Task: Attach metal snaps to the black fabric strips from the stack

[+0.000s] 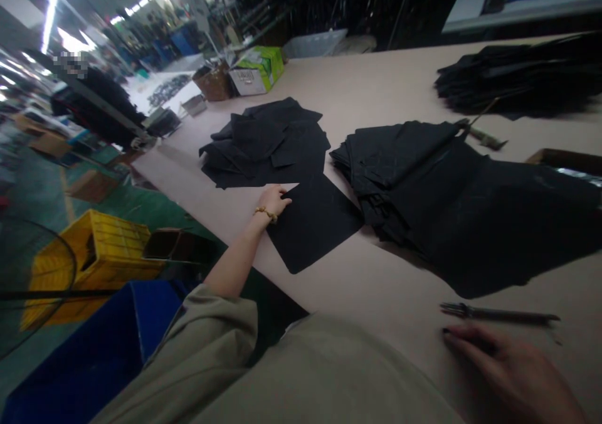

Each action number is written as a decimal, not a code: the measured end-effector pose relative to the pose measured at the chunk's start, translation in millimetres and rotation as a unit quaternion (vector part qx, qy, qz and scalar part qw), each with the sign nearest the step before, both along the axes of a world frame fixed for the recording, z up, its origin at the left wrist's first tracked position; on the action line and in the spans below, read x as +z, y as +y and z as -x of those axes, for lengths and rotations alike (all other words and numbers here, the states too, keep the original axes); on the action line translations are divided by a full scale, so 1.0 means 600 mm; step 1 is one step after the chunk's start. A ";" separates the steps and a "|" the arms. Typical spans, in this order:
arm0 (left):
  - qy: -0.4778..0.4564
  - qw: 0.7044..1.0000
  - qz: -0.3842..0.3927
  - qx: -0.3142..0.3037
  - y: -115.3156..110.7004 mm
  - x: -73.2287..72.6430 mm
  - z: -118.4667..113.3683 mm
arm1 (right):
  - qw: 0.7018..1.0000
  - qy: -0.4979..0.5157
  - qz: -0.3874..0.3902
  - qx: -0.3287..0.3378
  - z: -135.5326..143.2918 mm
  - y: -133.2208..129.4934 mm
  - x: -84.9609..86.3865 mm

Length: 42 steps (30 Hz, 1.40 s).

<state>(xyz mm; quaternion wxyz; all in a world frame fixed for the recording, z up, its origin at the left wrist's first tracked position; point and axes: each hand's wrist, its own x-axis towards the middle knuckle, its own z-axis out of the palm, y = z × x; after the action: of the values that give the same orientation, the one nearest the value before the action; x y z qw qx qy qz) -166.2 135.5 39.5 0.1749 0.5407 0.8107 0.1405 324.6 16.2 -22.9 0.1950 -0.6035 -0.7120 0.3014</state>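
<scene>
A flat black sheet of fabric-like material (pixel 315 223) lies on the table in front of me. My left hand (pixel 274 202), with a beaded bracelet at the wrist, has its fingers closed on the sheet's left corner. Low at the right, my right hand (pixel 512 367) is slightly blurred, thumb and forefinger together. A tiny dark spot shows at their tips, too small to name. Just beyond that hand lies a slim dark tool (pixel 505 315) with prongs at its left end. A loose black pile (pixel 268 138) sits past my left hand, and a thicker black stack (pixel 399 167) is to its right.
More black pieces (pixel 517 76) are heaped at the far right of the pale table (pixel 376 85). A green-and-white box (pixel 258 69) and a brown box (pixel 214 82) stand at the back. Yellow (pixel 113 242) and blue (pixel 108 336) bins are on the floor, left of the table edge.
</scene>
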 end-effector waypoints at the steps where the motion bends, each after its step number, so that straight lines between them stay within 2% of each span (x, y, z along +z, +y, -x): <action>1: -0.020 1.000 -0.002 0.005 0.000 0.007 -0.003 | 1.000 0.000 0.010 0.010 0.006 -0.004 0.009; 4: -0.117 0.993 0.000 -0.007 -0.028 0.029 -0.034 | 0.996 0.079 -0.028 0.015 0.050 -0.019 0.052; 6: -0.212 0.976 0.017 -0.047 -0.065 0.042 -0.079 | 0.984 0.163 -0.063 0.029 0.098 -0.029 0.090; 8: -0.312 0.944 0.042 -0.097 -0.111 0.053 -0.140 | 0.961 0.258 -0.088 0.054 0.150 -0.032 0.124; 10: -0.441 0.886 0.070 -0.125 -0.156 0.062 -0.203 | 0.939 0.320 -0.091 0.082 0.194 -0.029 0.147; 12: -0.598 0.789 0.097 -0.104 -0.195 0.069 -0.256 | 0.927 0.352 -0.089 0.089 0.219 -0.023 0.158; 14: -0.701 0.702 0.115 -0.055 -0.220 0.072 -0.291 | 0.926 0.358 -0.102 0.063 0.226 -0.021 0.161; 15: -0.721 0.682 0.118 -0.035 -0.229 0.072 -0.302 | 0.928 0.354 -0.108 0.048 0.225 -0.021 0.161; 17: -0.739 0.664 0.116 -0.008 -0.237 0.071 -0.315 | 0.934 0.340 -0.109 0.030 0.218 -0.025 0.161; 21: -0.738 0.665 0.109 0.001 -0.240 0.072 -0.319 | 0.940 0.322 -0.114 0.016 0.209 -0.034 0.164; 28: -0.674 0.730 0.104 -0.036 -0.236 0.077 -0.314 | 0.949 0.293 -0.115 0.012 0.210 -0.040 0.163; 34: -0.657 0.745 0.103 -0.055 -0.238 0.074 -0.312 | 0.952 0.285 -0.115 -0.009 0.208 -0.044 0.164; 42: -0.552 0.823 0.092 -0.096 -0.240 0.080 -0.313 | 0.963 0.257 -0.080 -0.011 0.200 -0.041 0.171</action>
<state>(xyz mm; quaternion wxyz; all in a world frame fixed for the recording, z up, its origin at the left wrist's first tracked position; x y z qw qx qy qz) 21.7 -8.4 87.5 0.6544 0.4293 0.5323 0.3226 204.7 -8.5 79.6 0.4222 -0.4964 -0.6529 0.3862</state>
